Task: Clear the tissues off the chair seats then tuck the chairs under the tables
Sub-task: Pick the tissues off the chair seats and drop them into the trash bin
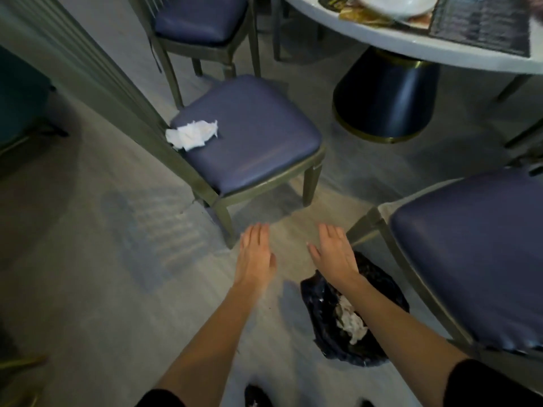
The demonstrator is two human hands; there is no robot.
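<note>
A crumpled white tissue (pixel 191 134) lies at the back left of a purple chair seat (pixel 252 133), close to the chair's backrest. My left hand (pixel 255 254) and my right hand (pixel 335 251) are both stretched out flat over the floor, fingers straight, holding nothing, below and in front of that chair. Under my right forearm a bin lined with a black bag (pixel 379 289) holds crumpled tissues (pixel 351 320). A second purple chair (pixel 470 254) at the right has a bare seat.
A third purple chair (pixel 199 19) stands at the top. A round white table (pixel 411 45) on a dark pedestal (pixel 385 98) carries a bowl and a menu. The grey floor stretches to the left.
</note>
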